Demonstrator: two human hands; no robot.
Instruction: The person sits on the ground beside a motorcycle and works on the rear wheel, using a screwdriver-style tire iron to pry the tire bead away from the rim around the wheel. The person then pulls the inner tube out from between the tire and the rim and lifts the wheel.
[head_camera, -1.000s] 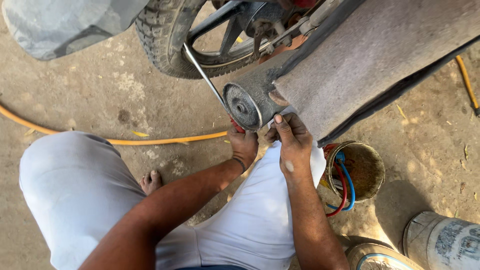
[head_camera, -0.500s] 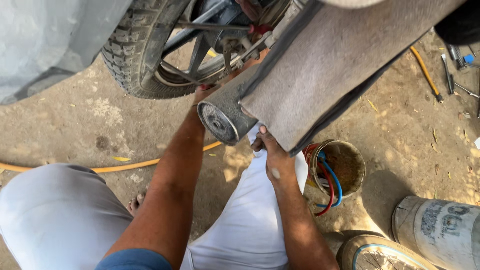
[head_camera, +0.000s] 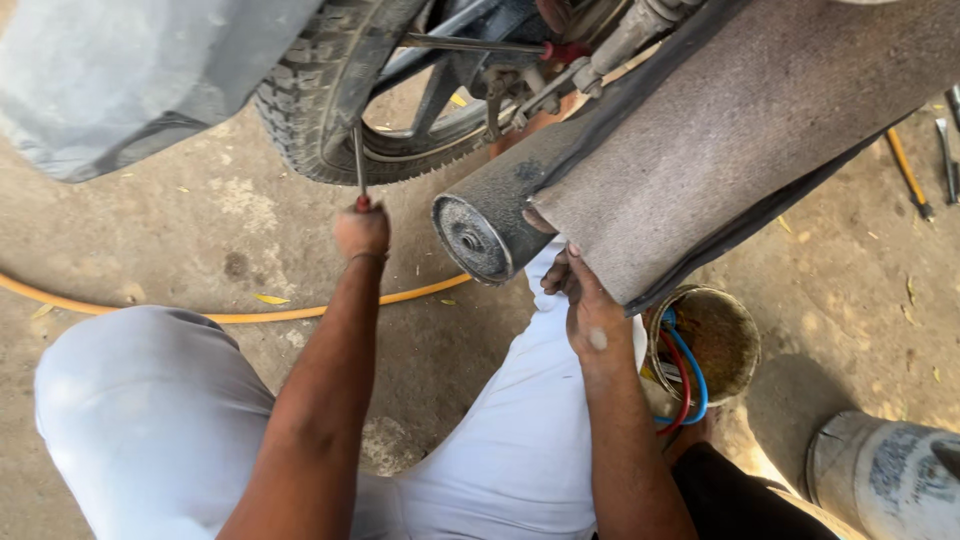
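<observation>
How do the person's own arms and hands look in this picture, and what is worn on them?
Both forearms are bare, with no sleeves in view. The left hand and the right hand wear no gloves. A thin band seems to circle the left wrist, though it is too small to tell for sure. A small pale smudge marks the back of the right hand.

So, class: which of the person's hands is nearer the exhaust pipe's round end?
Right. The right hand touches beneath the exhaust pipe; the left hand holds a tool by the tyre.
</observation>
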